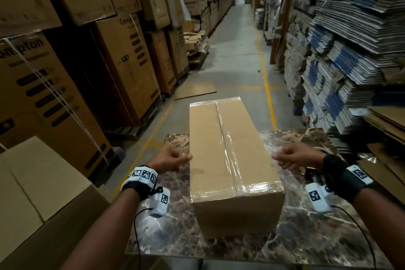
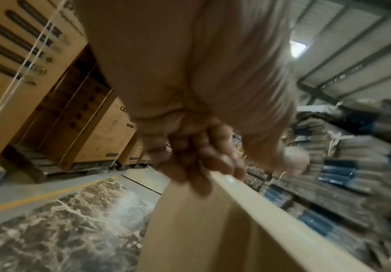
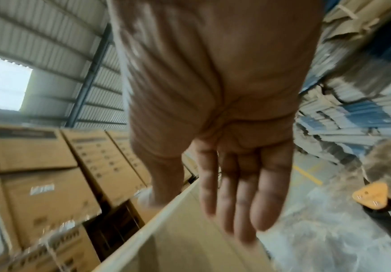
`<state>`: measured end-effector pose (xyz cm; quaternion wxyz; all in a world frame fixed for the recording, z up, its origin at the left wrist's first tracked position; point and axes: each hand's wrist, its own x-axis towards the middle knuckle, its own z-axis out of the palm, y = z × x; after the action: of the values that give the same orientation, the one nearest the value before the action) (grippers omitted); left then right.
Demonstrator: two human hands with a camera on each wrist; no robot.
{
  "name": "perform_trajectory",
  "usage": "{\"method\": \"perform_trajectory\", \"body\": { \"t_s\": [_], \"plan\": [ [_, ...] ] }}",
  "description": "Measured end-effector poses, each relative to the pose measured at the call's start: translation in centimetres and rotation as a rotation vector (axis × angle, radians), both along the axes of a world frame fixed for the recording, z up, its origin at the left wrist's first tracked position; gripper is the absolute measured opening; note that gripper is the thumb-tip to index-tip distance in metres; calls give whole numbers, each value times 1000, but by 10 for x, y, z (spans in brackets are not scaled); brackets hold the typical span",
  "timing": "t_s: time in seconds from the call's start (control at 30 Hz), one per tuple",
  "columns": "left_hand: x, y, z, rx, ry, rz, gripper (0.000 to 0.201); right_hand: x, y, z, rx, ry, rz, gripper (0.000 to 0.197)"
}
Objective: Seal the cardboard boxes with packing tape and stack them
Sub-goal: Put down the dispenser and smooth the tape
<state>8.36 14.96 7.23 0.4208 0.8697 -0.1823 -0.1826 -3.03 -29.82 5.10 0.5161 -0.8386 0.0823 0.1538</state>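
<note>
**Taped box ready to be lifted from both flanks**

The long tan cardboard box (image 1: 230,160) lies lengthways on the brown marbled stone surface (image 1: 306,237), its far end jutting past the far edge over the aisle. Clear packing tape (image 1: 228,155) runs down the top seam and across both ends, so it looks sealed. The left hand (image 1: 169,159) sits at the box's left upper edge with fingers loosely curled, holding nothing, knuckles just touching the cardboard. The right hand (image 1: 293,158) is close beside the right edge; in the wrist view its fingers (image 3: 247,193) are straight and together along the side wall, gripping nothing.

The walls look stiff and hold their shape; the weight I cannot judge. The glossy tape will be slick, so I'd take it on the bare cardboard flanks, palms low, near the middle of its length because it is long and could tip.

A flatter tan carton (image 1: 32,182) sits to the left. An orange tape dispenser (image 3: 371,197) lies on the surface to the right. Tall stacks of printed brown cartons (image 1: 54,98) and bundled flattened sheets (image 1: 339,61) close in on either side, leaving a narrow lane for swinging it
</note>
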Motion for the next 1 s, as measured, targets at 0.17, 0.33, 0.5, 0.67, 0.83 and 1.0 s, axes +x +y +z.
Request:
{"method": "perform_trajectory", "body": {
  "t_s": [0.17,0.33,0.5,0.67,0.83,1.0],
  "plan": [
    [38,-13,-19,-93,-445,288,62,42,0,-2,-413,-332,-99,50],
    [74,-28,-45,125,-402,367,51,96,2,-26,-433,-210,-47,99],
    [90,-48,-50,22,-263,241,46,120,17,-22,-199,3,-2,112],
    [83,-75,-38,-37,91,261,56,133,24,-25,-65,215,22,109],
    [79,-80,-36,-156,367,270,54,126,34,-9,47,338,81,82],
    [65,-74,-44,-208,372,240,83,110,42,-12,110,322,82,74]
  ]
}}
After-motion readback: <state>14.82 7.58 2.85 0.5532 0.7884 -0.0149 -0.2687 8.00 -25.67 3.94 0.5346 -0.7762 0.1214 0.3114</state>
